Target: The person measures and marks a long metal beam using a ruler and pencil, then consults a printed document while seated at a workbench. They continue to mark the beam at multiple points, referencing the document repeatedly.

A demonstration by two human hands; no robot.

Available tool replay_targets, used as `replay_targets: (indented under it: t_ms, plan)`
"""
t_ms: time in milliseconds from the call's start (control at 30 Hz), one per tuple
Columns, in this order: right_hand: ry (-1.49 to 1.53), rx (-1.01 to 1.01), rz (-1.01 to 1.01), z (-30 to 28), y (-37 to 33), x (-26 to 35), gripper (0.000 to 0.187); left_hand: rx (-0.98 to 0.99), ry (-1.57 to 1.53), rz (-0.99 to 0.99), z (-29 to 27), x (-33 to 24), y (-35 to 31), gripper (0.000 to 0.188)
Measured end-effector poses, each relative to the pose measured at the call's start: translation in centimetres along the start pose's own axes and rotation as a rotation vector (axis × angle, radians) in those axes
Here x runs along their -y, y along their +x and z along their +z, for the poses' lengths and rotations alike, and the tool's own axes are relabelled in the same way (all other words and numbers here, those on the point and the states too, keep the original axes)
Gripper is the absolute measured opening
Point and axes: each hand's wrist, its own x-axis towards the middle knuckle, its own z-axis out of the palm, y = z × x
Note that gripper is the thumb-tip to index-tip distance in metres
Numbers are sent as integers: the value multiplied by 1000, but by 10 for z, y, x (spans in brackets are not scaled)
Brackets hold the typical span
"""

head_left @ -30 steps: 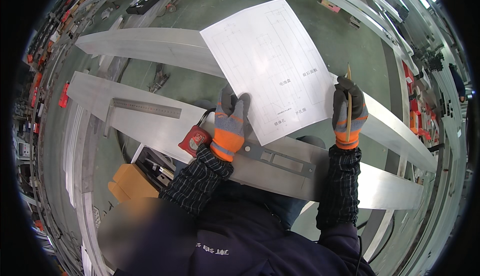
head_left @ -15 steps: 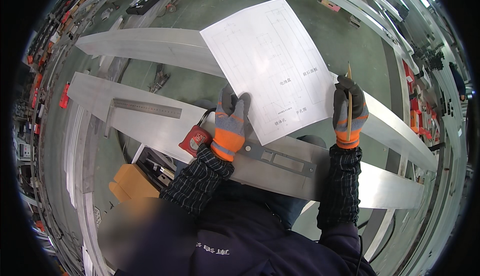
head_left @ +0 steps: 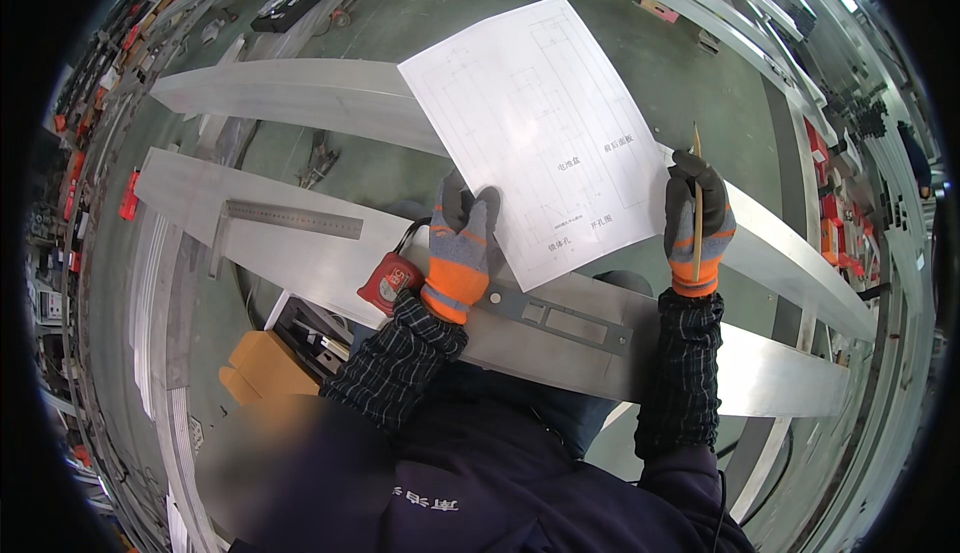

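Note:
A white sheet of paper with a line drawing is held up, tilted, in front of me. My left hand, in a grey and orange glove, pinches its lower left edge. At the right edge my right hand, gloved alike, grips the sheet with fingers curled, and a thin pencil stands upright in the same hand. Beside my left wrist a red tape measure rests on the near aluminium profile. Below the paper, a grey slotted metal plate lies on that profile. A steel square lies further left.
A second aluminium profile runs across behind the first. An open cardboard box stands at lower left beside a dark tool case. More metal bars line the left side. A black case is at the far left.
The sheet of paper has shifted very slightly to the left. Both hands keep their hold, and the tools lie where they were.

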Motion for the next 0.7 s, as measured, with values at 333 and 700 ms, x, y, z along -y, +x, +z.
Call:
replay_targets:
  t_ms: [333,700]
  plan:
    - [-6,-10,-1,1,1,3,24,-21,76,8,0,-3,-2,36]
    - [-33,4,-51,-1,2,4,24,-15,42,-49,-2,-5,-4,34]
